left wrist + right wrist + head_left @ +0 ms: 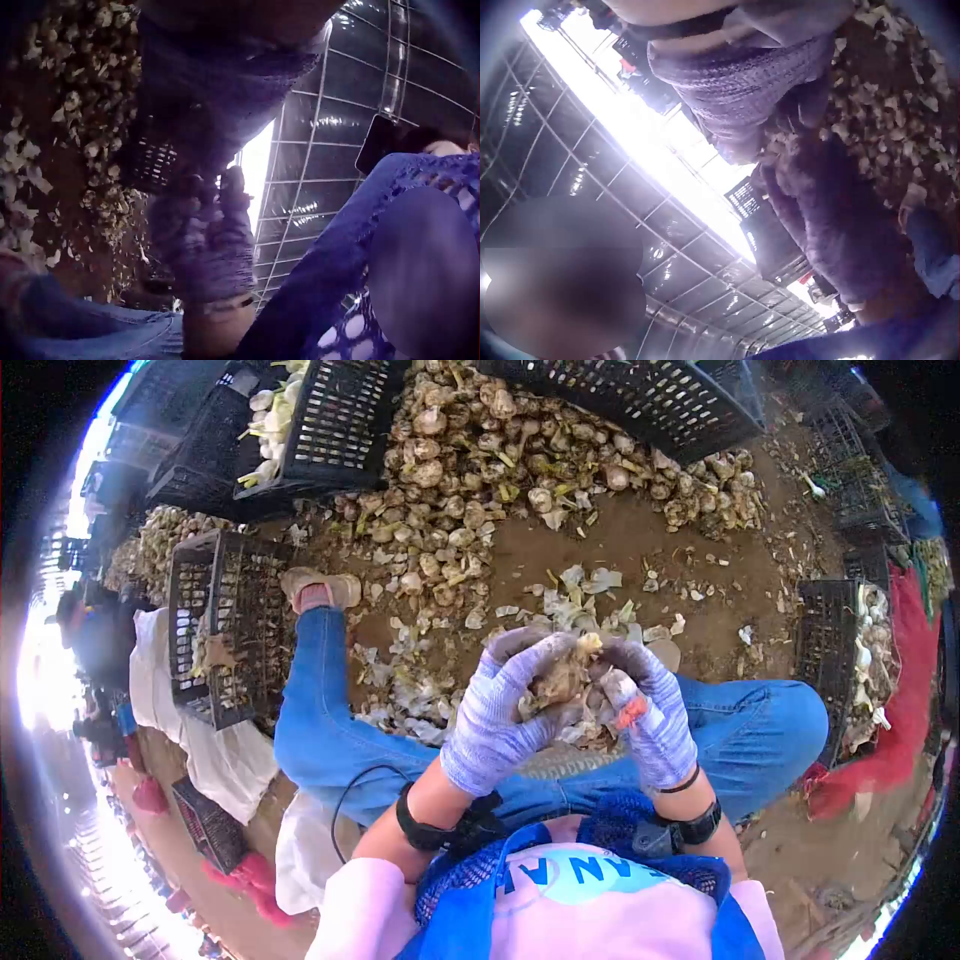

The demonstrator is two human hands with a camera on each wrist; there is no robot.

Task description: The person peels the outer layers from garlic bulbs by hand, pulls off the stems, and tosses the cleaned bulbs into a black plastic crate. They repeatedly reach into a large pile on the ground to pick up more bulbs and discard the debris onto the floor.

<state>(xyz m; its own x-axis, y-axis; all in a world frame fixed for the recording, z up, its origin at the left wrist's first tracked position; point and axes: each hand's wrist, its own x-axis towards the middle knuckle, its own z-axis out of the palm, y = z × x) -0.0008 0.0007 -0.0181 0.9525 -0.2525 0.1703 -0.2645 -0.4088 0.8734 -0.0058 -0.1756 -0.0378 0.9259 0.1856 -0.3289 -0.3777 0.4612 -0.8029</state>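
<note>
Garlic bulb (558, 685): soil-stained and loose-skinned, it sat between both hands, in front of the seated person.
Left hand (510, 705): gloved, fingers and thumb curled round the bulb's left side.
Right hand (655, 710): gloved, fingers bent in against the bulb's right side, seeming to pinch its skin; whether they also held a tool, I could not tell.
Handling: probably light and firm inside, with brittle, papery wrapping liable to flake and slip; the rounded body looked the surest hold.
Peelings (578, 600): pale scraps lay just beyond the bulb.
Garlic heap (455, 470): spread farther beyond the bulb.
Left crate (208, 620): black slatted plastic, well left of the bulb.
Right crate (825, 640): black, holding whitish garlic, well right of the bulb.
</note>
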